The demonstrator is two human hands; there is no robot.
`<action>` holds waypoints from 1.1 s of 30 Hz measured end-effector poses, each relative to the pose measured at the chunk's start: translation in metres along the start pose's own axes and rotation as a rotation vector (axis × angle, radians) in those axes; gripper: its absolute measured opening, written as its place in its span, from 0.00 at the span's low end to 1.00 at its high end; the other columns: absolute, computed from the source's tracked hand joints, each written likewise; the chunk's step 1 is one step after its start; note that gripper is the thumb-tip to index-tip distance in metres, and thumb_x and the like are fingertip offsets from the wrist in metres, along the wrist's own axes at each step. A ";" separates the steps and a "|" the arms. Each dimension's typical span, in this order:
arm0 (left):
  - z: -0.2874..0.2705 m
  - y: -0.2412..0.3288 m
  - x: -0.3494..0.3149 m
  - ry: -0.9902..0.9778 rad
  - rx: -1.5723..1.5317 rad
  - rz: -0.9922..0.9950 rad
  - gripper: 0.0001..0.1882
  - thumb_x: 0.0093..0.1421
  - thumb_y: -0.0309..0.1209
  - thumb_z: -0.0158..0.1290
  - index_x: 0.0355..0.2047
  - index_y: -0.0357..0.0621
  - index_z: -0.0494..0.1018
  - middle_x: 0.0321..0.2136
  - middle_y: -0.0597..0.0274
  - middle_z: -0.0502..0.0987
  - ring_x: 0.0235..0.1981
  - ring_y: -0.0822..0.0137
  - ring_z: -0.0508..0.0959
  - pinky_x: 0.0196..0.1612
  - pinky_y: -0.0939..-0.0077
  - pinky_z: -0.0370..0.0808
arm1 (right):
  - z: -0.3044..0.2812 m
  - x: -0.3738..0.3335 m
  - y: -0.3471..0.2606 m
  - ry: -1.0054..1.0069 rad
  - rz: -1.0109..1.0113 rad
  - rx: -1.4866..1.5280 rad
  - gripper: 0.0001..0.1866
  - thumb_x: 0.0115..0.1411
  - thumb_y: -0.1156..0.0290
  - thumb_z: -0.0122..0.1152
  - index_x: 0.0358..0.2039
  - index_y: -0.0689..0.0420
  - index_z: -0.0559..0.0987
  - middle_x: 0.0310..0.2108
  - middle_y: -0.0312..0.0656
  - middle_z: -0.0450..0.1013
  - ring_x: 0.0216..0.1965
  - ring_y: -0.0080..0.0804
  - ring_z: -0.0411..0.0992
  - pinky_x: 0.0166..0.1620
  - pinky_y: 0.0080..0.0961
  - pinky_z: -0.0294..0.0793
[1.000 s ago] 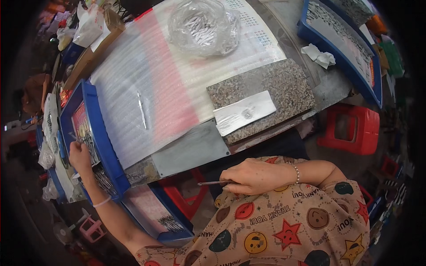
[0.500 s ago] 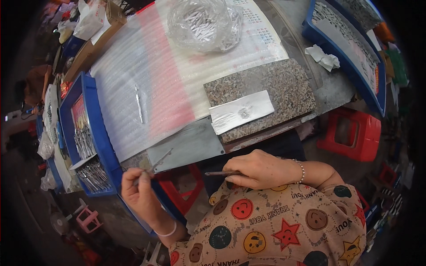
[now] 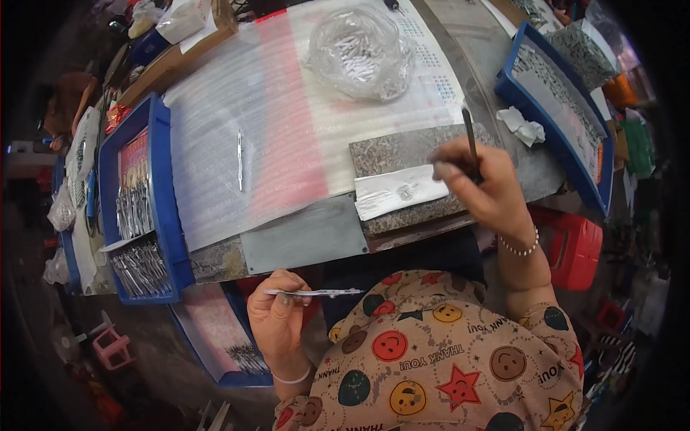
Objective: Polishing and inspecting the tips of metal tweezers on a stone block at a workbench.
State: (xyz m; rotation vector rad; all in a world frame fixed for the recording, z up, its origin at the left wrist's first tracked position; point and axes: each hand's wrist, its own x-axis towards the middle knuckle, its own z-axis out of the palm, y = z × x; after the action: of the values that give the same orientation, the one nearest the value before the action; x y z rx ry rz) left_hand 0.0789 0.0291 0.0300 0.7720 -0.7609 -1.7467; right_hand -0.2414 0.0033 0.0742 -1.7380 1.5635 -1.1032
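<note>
My left hand [image 3: 279,316], near the table's front edge, pinches a slim silvery metal piece [image 3: 327,292] between thumb and fingers; its thin end points right. My right hand [image 3: 489,188] is closed around a dark slim tool [image 3: 471,136], which stands up from the fingers. That hand is over the right part of a speckled stone slab [image 3: 388,154]. Beside its fingertips lies a folded white paper or cloth [image 3: 377,194] with a grey smudge. A similar slim silvery piece [image 3: 240,161] lies on the white and pink foam sheet [image 3: 215,194].
A blue tray [image 3: 167,194] of silvery pieces stands at left, another blue tray [image 3: 514,90] at right. Farther back is a clear plastic bag [image 3: 399,68] of small white pieces. Crumpled paper [image 3: 521,127] lies near the right tray. A red stool [image 3: 575,248] stands below the table.
My right hand has moved up and right with the dark tool, from in front of my body to the slab. My left hand has shifted right, turning the silvery piece level.
</note>
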 end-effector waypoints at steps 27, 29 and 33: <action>-0.009 -0.018 -0.045 0.093 0.204 0.010 0.07 0.61 0.24 0.53 0.37 0.31 0.75 0.36 0.59 0.72 0.30 0.74 0.74 0.34 0.84 0.73 | 0.059 0.194 0.073 -0.423 -0.229 -1.055 0.07 0.51 0.77 0.51 0.29 0.64 0.78 0.31 0.54 0.75 0.37 0.50 0.75 0.39 0.42 0.74; -0.008 -0.023 -0.046 0.088 0.196 -0.001 0.08 0.61 0.24 0.53 0.38 0.31 0.75 0.35 0.59 0.72 0.30 0.74 0.74 0.34 0.84 0.73 | 0.060 0.191 0.073 -0.410 -0.245 -1.051 0.07 0.51 0.77 0.51 0.28 0.64 0.78 0.31 0.55 0.75 0.36 0.50 0.75 0.38 0.42 0.74; -0.004 -0.030 -0.047 0.060 0.150 -0.039 0.08 0.60 0.23 0.53 0.38 0.31 0.75 0.35 0.59 0.73 0.30 0.74 0.75 0.34 0.84 0.73 | 0.056 0.184 0.077 -0.349 -0.213 -0.991 0.08 0.52 0.77 0.51 0.30 0.64 0.78 0.32 0.54 0.76 0.37 0.50 0.75 0.40 0.42 0.75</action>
State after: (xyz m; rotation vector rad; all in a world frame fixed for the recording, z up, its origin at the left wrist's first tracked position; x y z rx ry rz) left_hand 0.0777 0.0816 0.0104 0.9426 -0.8478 -1.7072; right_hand -0.2363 -0.1967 0.0205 -2.5764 1.8458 0.0043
